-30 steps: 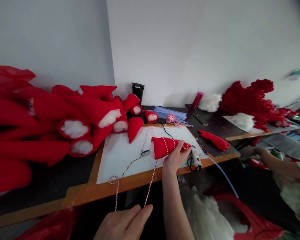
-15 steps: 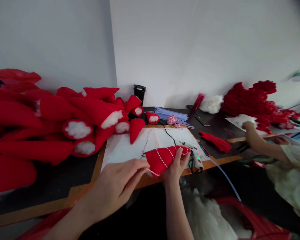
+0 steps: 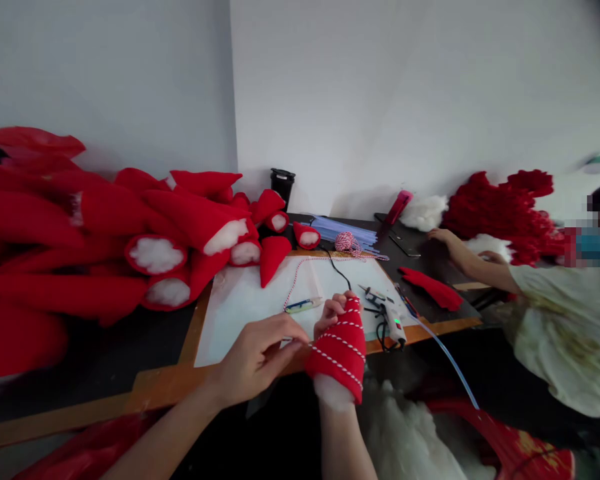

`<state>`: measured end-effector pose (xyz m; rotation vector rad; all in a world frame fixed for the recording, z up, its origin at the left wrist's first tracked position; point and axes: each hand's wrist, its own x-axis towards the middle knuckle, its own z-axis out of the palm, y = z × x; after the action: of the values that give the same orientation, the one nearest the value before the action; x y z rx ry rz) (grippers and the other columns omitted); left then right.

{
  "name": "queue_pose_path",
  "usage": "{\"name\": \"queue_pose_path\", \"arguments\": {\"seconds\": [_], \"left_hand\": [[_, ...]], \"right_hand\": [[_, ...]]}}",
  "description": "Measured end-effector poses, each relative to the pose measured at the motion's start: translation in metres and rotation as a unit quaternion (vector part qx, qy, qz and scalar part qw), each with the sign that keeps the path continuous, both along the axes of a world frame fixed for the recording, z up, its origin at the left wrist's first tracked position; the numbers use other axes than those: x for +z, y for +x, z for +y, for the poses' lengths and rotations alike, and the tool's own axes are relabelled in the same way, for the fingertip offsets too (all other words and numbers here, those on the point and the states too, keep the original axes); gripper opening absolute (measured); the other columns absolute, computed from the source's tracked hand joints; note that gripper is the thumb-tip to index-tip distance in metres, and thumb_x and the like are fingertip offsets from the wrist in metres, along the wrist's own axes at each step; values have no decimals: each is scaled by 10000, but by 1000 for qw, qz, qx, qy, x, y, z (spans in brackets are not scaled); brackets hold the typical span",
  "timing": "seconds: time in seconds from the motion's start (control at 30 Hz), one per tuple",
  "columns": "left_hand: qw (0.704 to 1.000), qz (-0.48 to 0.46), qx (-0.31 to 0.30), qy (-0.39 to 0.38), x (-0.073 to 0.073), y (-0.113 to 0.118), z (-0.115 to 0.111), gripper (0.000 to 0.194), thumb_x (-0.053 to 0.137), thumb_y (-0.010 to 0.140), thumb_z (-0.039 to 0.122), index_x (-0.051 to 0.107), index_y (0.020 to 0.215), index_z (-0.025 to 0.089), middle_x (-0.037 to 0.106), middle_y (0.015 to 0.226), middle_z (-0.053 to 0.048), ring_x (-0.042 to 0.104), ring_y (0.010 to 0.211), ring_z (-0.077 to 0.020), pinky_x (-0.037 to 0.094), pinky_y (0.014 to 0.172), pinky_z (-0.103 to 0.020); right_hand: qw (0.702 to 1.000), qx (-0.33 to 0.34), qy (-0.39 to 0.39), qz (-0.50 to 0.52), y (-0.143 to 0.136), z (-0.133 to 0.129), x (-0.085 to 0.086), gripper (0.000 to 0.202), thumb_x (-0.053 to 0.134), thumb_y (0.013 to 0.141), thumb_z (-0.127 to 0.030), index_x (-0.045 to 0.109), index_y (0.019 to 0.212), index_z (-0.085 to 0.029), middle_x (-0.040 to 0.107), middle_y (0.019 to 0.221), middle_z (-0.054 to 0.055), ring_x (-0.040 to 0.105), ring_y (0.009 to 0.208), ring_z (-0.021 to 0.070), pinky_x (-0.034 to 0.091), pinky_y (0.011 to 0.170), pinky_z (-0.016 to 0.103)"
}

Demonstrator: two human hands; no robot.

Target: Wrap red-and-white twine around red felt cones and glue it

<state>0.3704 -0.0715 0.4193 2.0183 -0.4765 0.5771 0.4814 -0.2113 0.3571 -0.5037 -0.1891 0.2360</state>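
Observation:
My right hand (image 3: 330, 313) is closed around a red felt cone (image 3: 337, 347) stuffed with white fluff, its narrow end up and its open base toward me. Red-and-white twisted cord winds round the cone in several turns. Between thumb and fingertips, my left hand (image 3: 260, 353) pinches the cord at the cone's left side. The cord (image 3: 296, 270) trails over the white sheet (image 3: 245, 300) to a ball of the same cord (image 3: 347, 243). A glue gun (image 3: 393, 323) with a lit green light lies right of the cone. A pale green utility knife (image 3: 304, 305) rests on the sheet.
Many stuffed red cones (image 3: 190, 220) are heaped on the left. Behind the sheet lie bluish glue sticks (image 3: 347, 231) and a black cup (image 3: 282, 187). A red glove-like piece (image 3: 433, 288) lies to the right, where a co-worker's arm (image 3: 473, 263) reaches over the table.
The cone has turned from lying sideways to tip up, its stuffed base now facing me. My left hand still pinches the cord. The co-worker's hand has moved left, toward the white fluff.

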Motion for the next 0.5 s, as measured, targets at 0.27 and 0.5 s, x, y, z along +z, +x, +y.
{"name": "queue_pose_path", "arguments": {"seconds": [0.27,0.5], "left_hand": [[956,-248,117,102,-48,-17,-35,292,530,925,84,668,1173,151,686,1043,-116,673,926,-174,578,786,-286],[881,-305,279,232,-50,-25,-37,194,585,936,127,692,1099,118,766,899,-75,723,807,-156,565,773,-265]], "right_hand": [[991,71,110,10,-18,24,9,170,468,1027,-358,624,1073,-408,623,900,-98,577,740,21,498,594,78],[998,28,-58,-4,-20,58,0,315,635,855,-528,665,1112,-350,683,1003,6,664,918,156,589,820,342]]}}
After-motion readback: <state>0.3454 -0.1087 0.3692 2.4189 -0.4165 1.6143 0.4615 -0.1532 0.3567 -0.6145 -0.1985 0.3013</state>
